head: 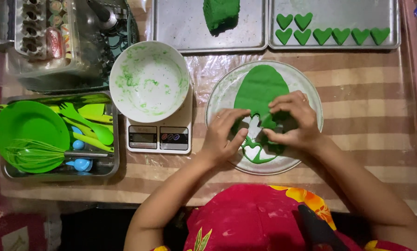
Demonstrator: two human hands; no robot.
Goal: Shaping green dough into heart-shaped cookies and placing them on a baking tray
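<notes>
Both grips pinch the near end of the flat green dough sheet (260, 88), left hand (223, 132) and right hand (294, 122) meeting over a heart-shaped cut while its long axis runs away across the round plate (310, 93).

white bowl (149, 81) on scale (159, 135) | whisk (36, 154) | heart pieces (331, 32) on tray (394, 28)
</notes>
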